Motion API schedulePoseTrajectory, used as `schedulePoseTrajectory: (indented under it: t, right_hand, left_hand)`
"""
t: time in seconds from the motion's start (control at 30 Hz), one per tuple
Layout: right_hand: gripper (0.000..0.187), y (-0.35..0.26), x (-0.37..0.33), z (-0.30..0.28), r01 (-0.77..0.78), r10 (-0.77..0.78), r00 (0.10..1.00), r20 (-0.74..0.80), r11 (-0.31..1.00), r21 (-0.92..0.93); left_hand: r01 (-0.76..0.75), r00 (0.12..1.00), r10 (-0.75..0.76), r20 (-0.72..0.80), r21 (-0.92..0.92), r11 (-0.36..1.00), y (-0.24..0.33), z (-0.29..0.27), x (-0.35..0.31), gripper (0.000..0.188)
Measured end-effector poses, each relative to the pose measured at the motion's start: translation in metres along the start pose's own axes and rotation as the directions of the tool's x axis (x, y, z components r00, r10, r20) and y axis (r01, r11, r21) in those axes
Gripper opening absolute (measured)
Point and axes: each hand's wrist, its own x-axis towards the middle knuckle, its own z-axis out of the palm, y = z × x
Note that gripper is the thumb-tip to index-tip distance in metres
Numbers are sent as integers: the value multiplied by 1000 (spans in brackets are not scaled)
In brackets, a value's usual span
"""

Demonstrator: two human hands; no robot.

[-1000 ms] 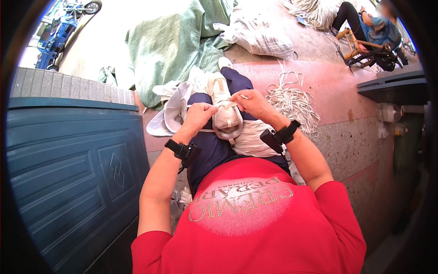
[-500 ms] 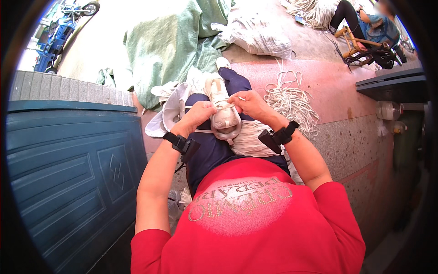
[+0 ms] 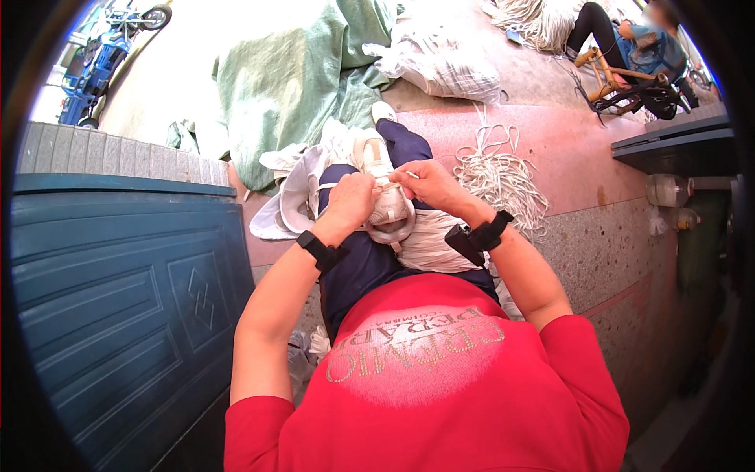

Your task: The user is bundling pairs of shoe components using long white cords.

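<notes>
Across my thighs lies a beige-white shoe upper (image 3: 390, 211), its rounded opening toward me and its lacing area between my hands. My left hand (image 3: 352, 200) is closed at the left side of the lacing area, knuckles up, and its fingertips are hidden. What it grips cannot be made out. My right hand (image 3: 431, 184) pinches a thin white shoelace (image 3: 410, 174) just above the right side of the lacing. Further white shoe uppers (image 3: 303, 193) lie beside my left knee. A bundle of white laces (image 3: 432, 242) rests on my lap, under my right wrist.
Loose white laces (image 3: 503, 173) are heaped on the pink floor to the right. Ahead are a green sheet (image 3: 283, 86) and a white plastic sack (image 3: 448, 67). A blue door panel (image 3: 126, 291) stands at left. A person (image 3: 645, 47) sits at the far right near a bamboo-like frame (image 3: 605, 79).
My left hand has turned over and shifted slightly right, closing more tightly beside the shoe upper. My right hand stays nearly in place with the lace.
</notes>
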Motion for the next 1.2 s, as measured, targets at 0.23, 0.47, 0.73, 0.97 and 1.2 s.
schedulePoseTrajectory:
  t: [0.23, 0.47, 0.73, 0.97, 1.2]
  right_hand:
    - [23, -10, 8, 3, 69, -63, 996, 55, 991, -114]
    - [26, -38, 35, 2, 275, -245, 961, 125, 864, -423]
    - [26, -8, 66, 7, 465, -686, 724, -65, 556, -689]
    - [31, 11, -5, 11, 290, -346, 938, -16, 810, -510]
    - [25, 30, 15, 20, 208, -300, 948, -103, 834, -512]
  left_hand:
    - [46, 998, -46, -36, 0, 999, -5, 18, 8, 12]
    - [62, 981, -102, -162, -237, 969, -2, 27, 2, 13]
    - [138, 954, -215, -207, -330, 934, -1, 30, 5, 18]
    - [151, 962, -227, -154, -391, 908, -2, 31, 4, 19]
    - [185, 964, -240, -115, -360, 915, 6, 22, 4, 18]
